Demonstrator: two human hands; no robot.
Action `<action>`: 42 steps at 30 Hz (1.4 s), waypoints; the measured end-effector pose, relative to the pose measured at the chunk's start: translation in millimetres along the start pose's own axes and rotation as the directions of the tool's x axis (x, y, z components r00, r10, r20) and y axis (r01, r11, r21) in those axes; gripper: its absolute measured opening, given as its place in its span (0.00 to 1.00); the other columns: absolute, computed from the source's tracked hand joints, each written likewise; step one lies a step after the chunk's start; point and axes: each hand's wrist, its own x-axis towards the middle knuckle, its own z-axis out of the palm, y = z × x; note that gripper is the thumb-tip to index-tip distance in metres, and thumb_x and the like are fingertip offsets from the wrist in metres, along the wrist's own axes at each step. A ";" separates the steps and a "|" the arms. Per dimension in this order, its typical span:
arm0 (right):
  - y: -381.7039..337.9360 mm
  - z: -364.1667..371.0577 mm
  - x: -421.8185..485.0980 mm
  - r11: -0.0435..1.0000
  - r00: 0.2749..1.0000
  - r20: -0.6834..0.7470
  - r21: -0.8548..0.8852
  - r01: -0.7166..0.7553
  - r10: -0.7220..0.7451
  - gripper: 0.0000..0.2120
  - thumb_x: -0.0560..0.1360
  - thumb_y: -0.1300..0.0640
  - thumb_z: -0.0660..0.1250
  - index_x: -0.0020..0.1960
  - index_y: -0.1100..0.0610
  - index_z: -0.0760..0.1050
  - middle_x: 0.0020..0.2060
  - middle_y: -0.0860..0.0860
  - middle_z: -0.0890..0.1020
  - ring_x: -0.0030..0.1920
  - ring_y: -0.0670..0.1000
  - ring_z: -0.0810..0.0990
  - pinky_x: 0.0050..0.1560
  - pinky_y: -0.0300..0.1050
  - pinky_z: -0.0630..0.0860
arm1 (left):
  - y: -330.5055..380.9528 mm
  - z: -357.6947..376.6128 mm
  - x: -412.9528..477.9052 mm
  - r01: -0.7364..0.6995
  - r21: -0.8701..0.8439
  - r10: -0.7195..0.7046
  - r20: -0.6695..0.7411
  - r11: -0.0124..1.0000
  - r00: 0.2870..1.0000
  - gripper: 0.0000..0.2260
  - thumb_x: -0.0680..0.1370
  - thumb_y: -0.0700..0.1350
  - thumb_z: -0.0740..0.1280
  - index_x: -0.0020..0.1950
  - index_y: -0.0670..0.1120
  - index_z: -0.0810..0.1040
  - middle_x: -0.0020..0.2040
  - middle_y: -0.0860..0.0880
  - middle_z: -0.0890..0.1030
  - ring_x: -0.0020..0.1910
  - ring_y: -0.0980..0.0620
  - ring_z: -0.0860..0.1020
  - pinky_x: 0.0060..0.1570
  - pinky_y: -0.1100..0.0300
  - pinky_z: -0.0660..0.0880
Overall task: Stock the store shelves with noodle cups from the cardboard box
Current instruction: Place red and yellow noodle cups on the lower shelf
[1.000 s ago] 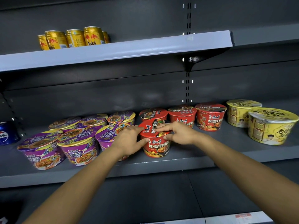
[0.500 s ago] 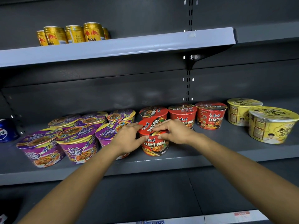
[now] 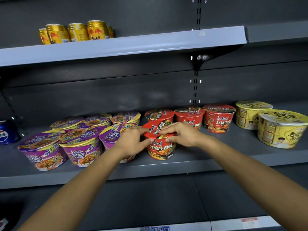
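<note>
A red noodle cup (image 3: 160, 148) stands near the front of the grey middle shelf (image 3: 200, 160). My left hand (image 3: 131, 140) grips its left rim, thumb on the side and fingers on the lid. My right hand (image 3: 181, 135) grips its right rim the same way. Three more red cups (image 3: 218, 118) line the back of the shelf. Several purple cups (image 3: 80, 147) fill the space to the left, and two yellow cups (image 3: 281, 129) stand at the right. The cardboard box is out of view.
A blue Pepsi can (image 3: 7, 132) sits at the shelf's far left. Gold Red Bull cans (image 3: 75, 32) stand on the upper shelf (image 3: 150, 45). A lower shelf edge with price tags (image 3: 250, 220) shows at the bottom.
Both hands have stayed on the red cup, which has shifted slightly back on the shelf; the camera has tilted a little.
</note>
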 end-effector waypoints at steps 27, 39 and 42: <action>8.3 -3.0 1.3 0.998 0.998 0.055 0.063 -0.026 0.022 0.21 0.75 0.58 0.69 0.67 0.49 0.74 0.69 0.45 0.72 0.70 0.47 0.67 0.70 0.45 0.65 | -5.3 4.7 1.5 -0.015 -0.008 0.015 -0.020 1.000 1.000 0.24 0.77 0.58 0.64 0.70 0.48 0.72 0.67 0.47 0.74 0.67 0.50 0.71 0.67 0.54 0.67; -11.7 -4.5 -1.9 1.000 1.000 0.023 0.019 -0.012 0.011 0.25 0.74 0.56 0.71 0.69 0.48 0.70 0.72 0.46 0.67 0.73 0.47 0.62 0.72 0.46 0.62 | -4.9 5.8 -7.4 -0.062 0.058 0.066 -0.081 0.996 0.995 0.26 0.78 0.59 0.61 0.72 0.49 0.67 0.71 0.46 0.69 0.71 0.49 0.65 0.70 0.50 0.63; -22.9 -3.0 -3.0 1.000 0.999 -0.016 -0.007 0.030 -0.030 0.23 0.74 0.56 0.70 0.69 0.50 0.71 0.71 0.47 0.69 0.71 0.46 0.65 0.66 0.36 0.60 | -4.2 2.1 -13.8 -0.086 0.053 0.092 -0.115 0.995 0.989 0.25 0.78 0.57 0.61 0.72 0.48 0.68 0.70 0.46 0.71 0.70 0.48 0.67 0.70 0.51 0.64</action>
